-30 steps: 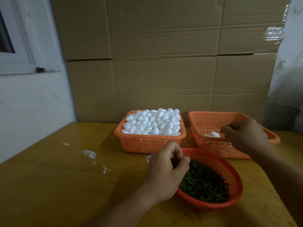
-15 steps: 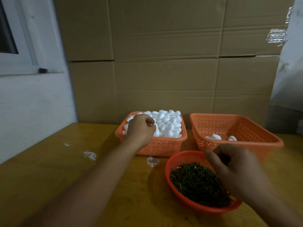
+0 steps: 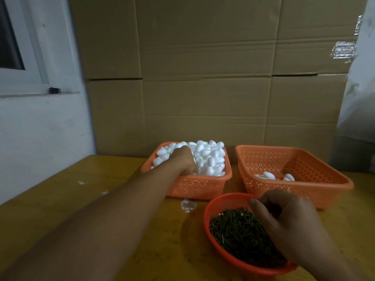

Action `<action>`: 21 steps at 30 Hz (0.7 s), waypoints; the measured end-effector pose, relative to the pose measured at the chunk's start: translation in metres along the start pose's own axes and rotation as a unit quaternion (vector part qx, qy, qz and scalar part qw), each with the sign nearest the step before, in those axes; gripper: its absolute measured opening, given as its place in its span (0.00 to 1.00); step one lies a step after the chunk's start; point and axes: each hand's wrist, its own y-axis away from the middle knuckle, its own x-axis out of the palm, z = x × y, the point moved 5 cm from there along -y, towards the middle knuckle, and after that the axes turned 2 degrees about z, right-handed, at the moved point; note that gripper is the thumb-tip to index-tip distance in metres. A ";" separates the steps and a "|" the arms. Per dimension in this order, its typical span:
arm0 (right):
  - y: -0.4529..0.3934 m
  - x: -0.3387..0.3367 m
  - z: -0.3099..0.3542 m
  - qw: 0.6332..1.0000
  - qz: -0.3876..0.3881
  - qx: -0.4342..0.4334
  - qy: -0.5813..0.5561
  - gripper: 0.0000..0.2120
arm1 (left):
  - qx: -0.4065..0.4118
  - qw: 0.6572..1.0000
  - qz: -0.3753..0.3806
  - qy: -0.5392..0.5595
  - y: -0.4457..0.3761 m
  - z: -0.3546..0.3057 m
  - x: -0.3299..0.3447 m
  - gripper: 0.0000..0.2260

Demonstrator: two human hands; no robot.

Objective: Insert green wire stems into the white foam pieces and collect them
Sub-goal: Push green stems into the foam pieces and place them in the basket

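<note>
A square orange basket [image 3: 194,185] at the back of the table is heaped with white foam pieces [image 3: 211,157]. My left hand [image 3: 183,159] reaches into it, knuckles up, its fingers curled down among the pieces. A round red basket [image 3: 207,211] nearer to me holds a pile of green wire stems [image 3: 237,234]. My right hand [image 3: 288,222] hovers over its right side, thumb and curled fingers close together; whether a stem sits between them is hidden. A second square orange basket [image 3: 294,191] at the right holds a few foam pieces [image 3: 268,175].
The three baskets stand close together on a yellow wooden table [image 3: 81,199]. White foam crumbs [image 3: 188,205] lie between the baskets and further left. Stacked cardboard boxes [image 3: 203,88] close off the back, and a white wall [image 3: 40,128] with a window runs along the left.
My left hand moved from the stem basket to the foam basket and sank into the pile. My right hand left the right-hand basket and came down over the stems.
</note>
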 end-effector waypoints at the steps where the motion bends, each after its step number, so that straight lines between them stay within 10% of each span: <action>1: 0.000 0.000 0.000 1.000 0.000 0.003 0.002 0.13 | 0.001 1.000 0.001 -0.003 0.000 0.000 0.001 0.16; 10: 0.002 0.000 0.003 1.000 -0.003 -0.002 0.010 0.14 | -0.008 0.994 -0.029 0.105 0.002 0.006 -0.001 0.12; 21: 0.002 0.000 0.007 1.000 0.011 0.005 0.024 0.12 | 0.162 0.896 -0.179 0.373 0.063 -0.005 -0.013 0.06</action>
